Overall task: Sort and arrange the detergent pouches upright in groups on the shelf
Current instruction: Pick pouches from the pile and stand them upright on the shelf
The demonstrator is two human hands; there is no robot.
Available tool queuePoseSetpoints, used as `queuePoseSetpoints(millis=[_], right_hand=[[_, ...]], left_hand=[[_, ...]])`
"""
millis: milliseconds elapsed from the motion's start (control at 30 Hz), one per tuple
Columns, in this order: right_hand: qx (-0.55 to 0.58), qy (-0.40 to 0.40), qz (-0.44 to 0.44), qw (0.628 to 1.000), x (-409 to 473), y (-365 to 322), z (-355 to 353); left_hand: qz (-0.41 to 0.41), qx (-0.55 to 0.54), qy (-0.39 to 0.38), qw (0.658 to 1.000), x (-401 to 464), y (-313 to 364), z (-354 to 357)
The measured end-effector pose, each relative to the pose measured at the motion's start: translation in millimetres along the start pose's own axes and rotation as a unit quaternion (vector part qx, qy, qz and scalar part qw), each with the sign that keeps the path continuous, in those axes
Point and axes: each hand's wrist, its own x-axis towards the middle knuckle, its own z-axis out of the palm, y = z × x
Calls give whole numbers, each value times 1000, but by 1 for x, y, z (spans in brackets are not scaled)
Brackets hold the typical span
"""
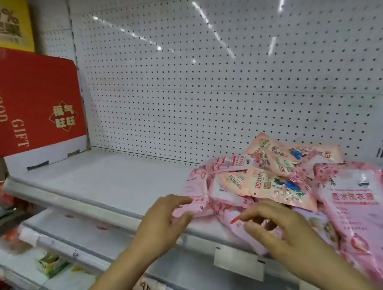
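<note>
A heap of pink detergent pouches (283,180) lies flat and jumbled at the right end of the white shelf (101,182); the large pouch (358,209) at far right reads "香水洗衣液". At the near edge of the heap, the left hand (163,222) pinches a pouch's corner, and the right hand (278,229) curls its fingers on another pouch. At left, a red box (26,106) reads "GOOD GIFT" and "福气旺旺", with a yellow sign (8,21) showing "%" above it.

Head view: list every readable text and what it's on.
"GOOD GIFT": red box
"福气旺旺": same box, diamond emblem
"香水洗衣液": large pink pouch
"0%": yellow box, first digit cut off
Smaller pouches, shelf price tags: blurred, unreadable
</note>
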Motion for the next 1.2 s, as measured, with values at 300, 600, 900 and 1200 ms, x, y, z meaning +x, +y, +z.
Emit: queuePoseSetpoints(millis=[300,600,900,1200], right_hand=[[-252,-157,33,955,106,9,51],[-159,103,35,981,233,0,46],[176,110,78,975,291,-4,28],[202,-89,175,960,267,39,56]], left_hand=[[240,242,-79,937,72,-66,14],[125,-37,125,983,195,-52,-50],[-194,-505,6,841,209,-65,-21],[-230,-595,81,766,253,-66,-38]])
